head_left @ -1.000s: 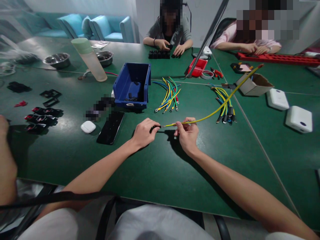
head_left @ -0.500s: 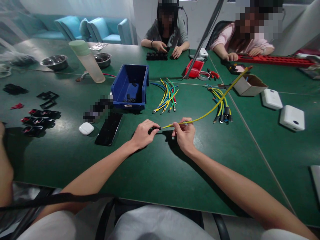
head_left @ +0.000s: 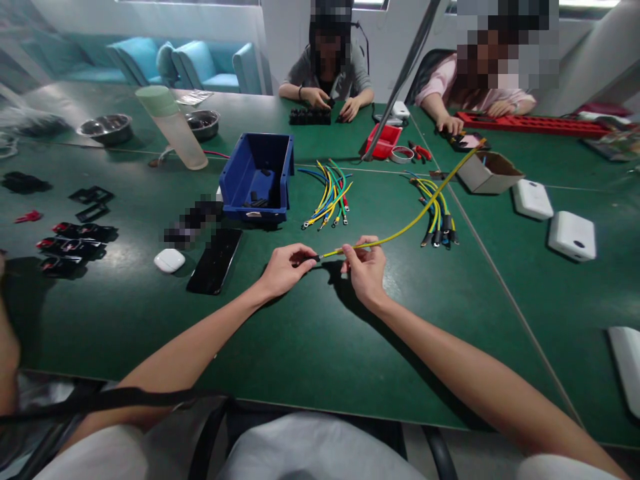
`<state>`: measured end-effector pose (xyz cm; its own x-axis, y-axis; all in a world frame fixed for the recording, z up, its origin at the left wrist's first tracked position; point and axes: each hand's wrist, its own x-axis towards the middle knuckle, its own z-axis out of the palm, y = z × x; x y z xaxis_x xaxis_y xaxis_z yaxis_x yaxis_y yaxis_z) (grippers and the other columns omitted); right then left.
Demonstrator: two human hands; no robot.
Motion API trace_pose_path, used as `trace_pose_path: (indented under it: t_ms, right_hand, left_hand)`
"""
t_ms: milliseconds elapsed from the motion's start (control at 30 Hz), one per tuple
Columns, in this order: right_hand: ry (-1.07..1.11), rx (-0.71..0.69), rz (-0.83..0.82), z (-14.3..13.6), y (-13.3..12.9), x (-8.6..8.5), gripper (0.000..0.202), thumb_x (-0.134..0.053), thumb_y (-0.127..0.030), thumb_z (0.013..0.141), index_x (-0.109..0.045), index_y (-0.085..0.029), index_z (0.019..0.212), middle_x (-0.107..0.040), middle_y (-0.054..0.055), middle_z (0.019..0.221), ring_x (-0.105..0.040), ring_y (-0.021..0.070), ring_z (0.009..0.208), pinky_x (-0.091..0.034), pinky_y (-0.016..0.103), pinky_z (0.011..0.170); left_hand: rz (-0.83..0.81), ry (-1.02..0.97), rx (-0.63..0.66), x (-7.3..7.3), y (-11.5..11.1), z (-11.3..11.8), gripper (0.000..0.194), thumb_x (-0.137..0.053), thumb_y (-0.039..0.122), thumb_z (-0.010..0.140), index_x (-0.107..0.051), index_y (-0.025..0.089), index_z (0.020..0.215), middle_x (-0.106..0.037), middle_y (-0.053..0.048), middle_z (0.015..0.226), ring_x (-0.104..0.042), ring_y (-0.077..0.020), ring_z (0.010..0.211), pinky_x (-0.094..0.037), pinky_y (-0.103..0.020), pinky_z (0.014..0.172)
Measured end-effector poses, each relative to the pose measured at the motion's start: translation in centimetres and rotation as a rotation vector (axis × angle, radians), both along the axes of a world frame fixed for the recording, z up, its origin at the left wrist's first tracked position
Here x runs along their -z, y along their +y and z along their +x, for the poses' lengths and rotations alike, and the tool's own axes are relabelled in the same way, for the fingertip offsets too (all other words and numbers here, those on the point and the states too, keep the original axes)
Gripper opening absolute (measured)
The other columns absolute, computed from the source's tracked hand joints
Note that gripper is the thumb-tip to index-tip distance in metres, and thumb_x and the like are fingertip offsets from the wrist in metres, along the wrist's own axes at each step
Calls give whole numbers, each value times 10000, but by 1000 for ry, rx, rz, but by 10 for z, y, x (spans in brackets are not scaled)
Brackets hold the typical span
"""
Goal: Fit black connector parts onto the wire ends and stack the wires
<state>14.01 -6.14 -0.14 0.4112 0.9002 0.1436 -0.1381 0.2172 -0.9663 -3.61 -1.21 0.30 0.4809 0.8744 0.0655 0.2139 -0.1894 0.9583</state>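
While the right hand (head_left: pixel 369 265) pinches the yellow wire (head_left: pixel 400 232) over the near middle of the table (head_left: pixel 310 347), the left hand (head_left: pixel 289 268) holds a small black piece (head_left: pixel 316 258) at the wire's left tip. Joining them seems underway, needing a gentle, straight push.

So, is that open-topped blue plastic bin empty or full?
Neither: the open-topped blue plastic bin is partly filled. Small black pieces lie inside, with bare blue floor showing around them.
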Motion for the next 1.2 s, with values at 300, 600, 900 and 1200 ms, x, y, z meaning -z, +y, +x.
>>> trace_pose_path:
  t_ms: [300, 600, 900, 1200]
  right_hand:
    - [47, -26, 25, 2, 1, 4, 372, -692, -353, 789, -358, -237, 906, -661, -31, 700, -508, 81, 354, -365, 158, 329]
    - [65, -37, 17, 4, 2, 6, 371, -688, -353, 787, -357, -238, 908, -653, -33, 703, -509, 79, 360, -360, 159, 332]
    - [74, -45, 4, 4, 2, 6, 372, -687, -357, 782, -355, -242, 904, -638, -48, 689, -502, 75, 358, -361, 159, 335]
    - [75, -42, 9, 3, 2, 3, 376, -697, -341, 775, -357, -242, 902, -607, -71, 650, -500, 77, 362, -374, 159, 344]
  left_hand:
    - [-386, -249, 72, -4, 5, -5, 312, -726, 245, 688, -688, 112, 967, -698, -94, 933, -661, -181, 777, -496, -308, 754]
    - [-525, -358, 140, -4, 11, -9, 384, -605, 93, 581, -730, 113, 943, -701, -85, 856, -618, -145, 714, -407, -211, 587]
    - [-521, -325, 125, -4, 12, -9, 331, -669, 142, 619, -731, 118, 943, -694, -82, 837, -602, -138, 687, -384, -213, 571]
    - [-455, -265, 164, -4, 12, -11, 344, -687, 182, 654, -723, 127, 992, -692, -79, 813, -577, -135, 677, -384, -225, 593]
